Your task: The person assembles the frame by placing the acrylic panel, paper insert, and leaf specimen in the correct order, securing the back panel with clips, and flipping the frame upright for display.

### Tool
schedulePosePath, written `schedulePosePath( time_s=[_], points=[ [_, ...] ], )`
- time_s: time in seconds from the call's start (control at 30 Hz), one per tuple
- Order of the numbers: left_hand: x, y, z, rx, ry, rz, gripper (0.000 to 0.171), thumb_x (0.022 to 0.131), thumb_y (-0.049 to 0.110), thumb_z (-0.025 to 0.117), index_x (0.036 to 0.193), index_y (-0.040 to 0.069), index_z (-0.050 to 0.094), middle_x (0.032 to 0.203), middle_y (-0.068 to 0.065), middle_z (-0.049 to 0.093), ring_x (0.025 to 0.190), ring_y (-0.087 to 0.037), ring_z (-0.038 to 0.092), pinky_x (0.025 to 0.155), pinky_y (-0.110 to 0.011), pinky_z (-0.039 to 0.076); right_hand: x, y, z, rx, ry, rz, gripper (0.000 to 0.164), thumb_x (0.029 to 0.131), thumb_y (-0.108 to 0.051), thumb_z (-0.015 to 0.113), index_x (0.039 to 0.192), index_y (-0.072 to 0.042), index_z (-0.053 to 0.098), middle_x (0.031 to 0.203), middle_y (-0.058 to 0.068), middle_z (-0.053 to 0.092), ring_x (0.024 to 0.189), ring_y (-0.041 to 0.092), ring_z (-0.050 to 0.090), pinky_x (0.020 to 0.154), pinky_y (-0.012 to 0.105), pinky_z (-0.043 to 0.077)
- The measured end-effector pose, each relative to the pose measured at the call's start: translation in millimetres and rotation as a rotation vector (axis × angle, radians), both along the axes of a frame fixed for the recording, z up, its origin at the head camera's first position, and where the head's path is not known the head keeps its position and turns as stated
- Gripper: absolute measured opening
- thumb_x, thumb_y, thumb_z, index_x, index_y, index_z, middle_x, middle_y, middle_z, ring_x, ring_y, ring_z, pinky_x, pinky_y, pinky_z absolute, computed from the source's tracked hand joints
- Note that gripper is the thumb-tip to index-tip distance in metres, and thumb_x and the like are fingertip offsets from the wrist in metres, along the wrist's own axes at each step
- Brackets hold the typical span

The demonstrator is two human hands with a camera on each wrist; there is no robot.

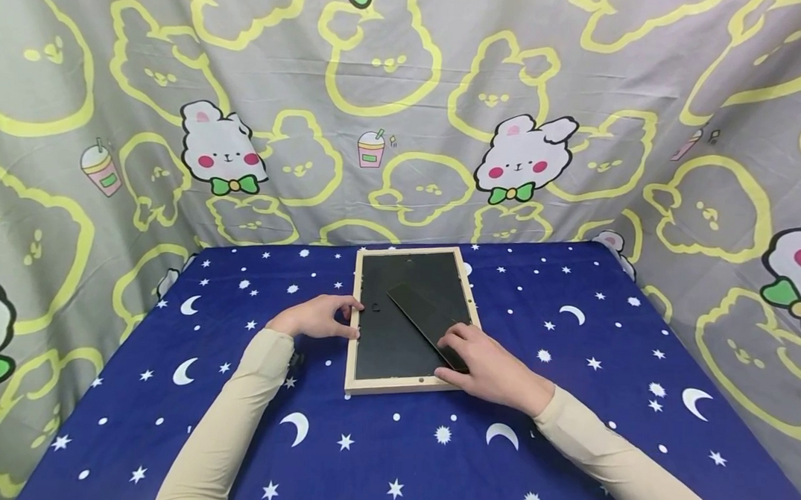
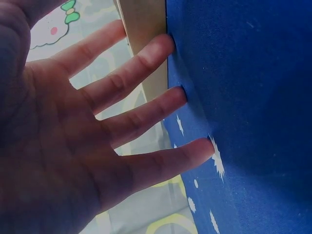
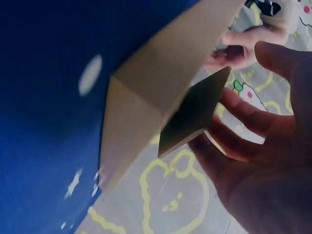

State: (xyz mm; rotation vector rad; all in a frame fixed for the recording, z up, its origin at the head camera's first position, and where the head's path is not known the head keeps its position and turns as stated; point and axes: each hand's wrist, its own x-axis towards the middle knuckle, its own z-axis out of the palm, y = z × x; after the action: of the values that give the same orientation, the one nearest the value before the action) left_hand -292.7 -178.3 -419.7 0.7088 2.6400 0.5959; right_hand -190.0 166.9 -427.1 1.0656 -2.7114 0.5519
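A picture frame point(image 1: 352, 360) with a pale wood border lies back up on the table. A dark stand leg point(image 1: 416, 310) slants across its black backing point(image 1: 385, 357). At the frame's left side, my left hand point(image 1: 317, 317) has its thumb and index finger at the border. Its fingers spread straight in the left wrist view, some tips on the cloth. My right hand point(image 1: 486, 364) is at the lower right corner. In the right wrist view, its fingers point(image 3: 243, 109) lie along the far side of the tilted stand leg point(image 3: 195, 107), with the thumb held apart.
A dark blue cloth point(image 1: 392, 443) with white moons and stars covers the table. Behind and at both sides hangs a grey curtain point(image 1: 435, 65) with yellow outlines and white rabbits. A small metal hook point(image 1: 375, 307) sits on the backing.
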Motion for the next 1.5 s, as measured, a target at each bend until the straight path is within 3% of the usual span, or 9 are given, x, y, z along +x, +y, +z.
schedulePosePath(
  time_s=[0.47, 0.8, 1.03, 1.23, 1.4, 1.5],
  points=[
    [1.1, -0.4, 1.0, 0.016, 0.013, 0.008, 0.057, 0.088, 0.036, 0.081, 0.136, 0.013, 0.062, 0.111, -0.005, 0.063, 0.101, -0.022, 0.058, 0.089, -0.039, 0.047, 0.1, -10.7, -5.8, 0.097, 0.0, -0.088, 0.042, 0.088, -0.048, 0.077, 0.103, -0.009, 0.072, 0.102, 0.003, 0.063, 0.092, 0.02, 0.06, 0.082, 0.039, 0.055],
    [1.0, 0.0, 1.1, 0.025, 0.007, 0.007, 0.056, 0.087, 0.035, 0.081, 0.135, 0.012, 0.063, 0.11, -0.005, 0.063, 0.099, -0.021, 0.057, 0.086, -0.037, 0.046, -4.6, -6.9, -6.2, 0.097, -0.013, -0.093, 0.053, 0.084, -0.055, 0.079, 0.106, -0.008, 0.072, 0.108, 0.005, 0.062, 0.096, 0.021, 0.061, 0.089, 0.039, 0.055],
    [1.8, 1.8, -2.0, 0.028, -0.005, 0.024, 0.056, 0.088, 0.034, 0.081, 0.136, 0.013, 0.062, 0.111, -0.004, 0.063, 0.1, -0.021, 0.057, 0.088, -0.038, 0.047, -8.5, -11.7, -6.6, 0.187, 0.032, -0.109, 0.061, 0.08, -0.069, 0.074, 0.099, -0.011, 0.066, 0.099, 0.002, 0.056, 0.086, 0.02, 0.052, 0.077, 0.037, 0.052],
    [2.3, 2.4, -0.9, 0.021, -0.005, 0.025, 0.056, 0.088, 0.034, 0.081, 0.137, 0.012, 0.062, 0.111, -0.004, 0.063, 0.101, -0.021, 0.057, 0.088, -0.037, 0.046, -12.1, -12.9, -1.3, 0.223, 0.037, -0.09, 0.064, 0.081, -0.069, 0.073, 0.104, -0.009, 0.068, 0.105, 0.005, 0.058, 0.089, 0.023, 0.057, 0.078, 0.04, 0.055],
    [2.1, 2.2, -0.3, 0.011, -0.001, 0.016, 0.056, 0.089, 0.034, 0.08, 0.137, 0.012, 0.061, 0.111, -0.004, 0.063, 0.101, -0.021, 0.057, 0.087, -0.037, 0.046, -16.1, -16.3, 3.5, 0.264, 0.054, -0.059, 0.059, 0.081, -0.066, 0.074, 0.098, -0.009, 0.068, 0.093, 0.002, 0.054, 0.082, 0.023, 0.056, 0.072, 0.039, 0.055],
    [2.4, 2.5, 0.2, 0.01, -0.004, 0.016, 0.057, 0.089, 0.034, 0.08, 0.137, 0.012, 0.061, 0.111, -0.004, 0.063, 0.1, -0.021, 0.057, 0.087, -0.037, 0.046, -18.1, -18.9, 7.6, 0.288, 0.019, -0.056, 0.055, 0.081, -0.064, 0.076, 0.091, -0.01, 0.067, 0.085, 0.0, 0.051, 0.074, 0.021, 0.052, 0.068, 0.039, 0.052]
  ],
)
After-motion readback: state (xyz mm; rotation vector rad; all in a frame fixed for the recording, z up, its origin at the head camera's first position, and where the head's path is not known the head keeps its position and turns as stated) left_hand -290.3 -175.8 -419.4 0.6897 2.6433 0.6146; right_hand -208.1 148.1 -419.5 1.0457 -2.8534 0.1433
